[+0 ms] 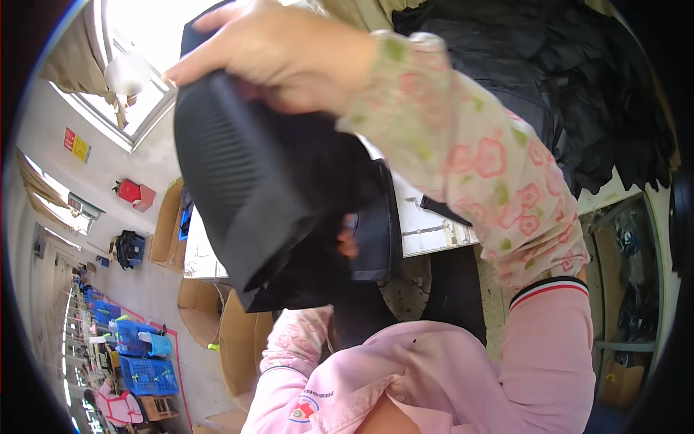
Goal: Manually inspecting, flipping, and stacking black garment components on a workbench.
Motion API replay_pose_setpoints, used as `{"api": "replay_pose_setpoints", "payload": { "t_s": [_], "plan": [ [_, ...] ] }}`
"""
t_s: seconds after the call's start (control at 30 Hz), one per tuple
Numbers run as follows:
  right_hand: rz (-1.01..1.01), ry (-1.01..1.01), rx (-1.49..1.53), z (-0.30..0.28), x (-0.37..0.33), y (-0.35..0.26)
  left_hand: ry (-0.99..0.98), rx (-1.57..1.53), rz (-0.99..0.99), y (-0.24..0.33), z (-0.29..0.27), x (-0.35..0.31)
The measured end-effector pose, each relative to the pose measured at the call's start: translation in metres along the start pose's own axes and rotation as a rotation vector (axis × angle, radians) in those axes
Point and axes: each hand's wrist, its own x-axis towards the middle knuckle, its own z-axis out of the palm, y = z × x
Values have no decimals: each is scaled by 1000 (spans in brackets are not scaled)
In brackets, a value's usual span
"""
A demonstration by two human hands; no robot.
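A black fabric bag [238, 188], boxy and with a ribbed panel, is held up tilted in front of me, smeared a little by motion. My right hand [278, 58] grips it by its upper edge, thumb and fingers spread over the rim. Of my left hand [348, 240] only a small patch of skin shows among the bag's dark folds. The bag hides the rest, so its grip cannot be made out. Behind the bag, another flat black piece [382, 231] rests at the edge of the white table [426, 235].
A large heap of black fabric pieces [578, 79] covers the table's far right. Cardboard boxes [242, 347] stand on the floor to the left, below the table edge. Farther left are blue crates [148, 372] and a person in pink [119, 406]. A window [137, 72] is at the upper left.
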Motion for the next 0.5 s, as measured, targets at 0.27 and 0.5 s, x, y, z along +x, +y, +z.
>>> {"api": "replay_pose_setpoints", "payload": {
  "t_s": [0.27, 0.5],
  "plan": [
    [122, 218, -229, -119, -130, 96, 986, 862, 628, 134, 96, -115],
    [631, 619, -358, -116, -261, 304, 1555, 2534, 440, 138, 22, -97]
  ]
}}
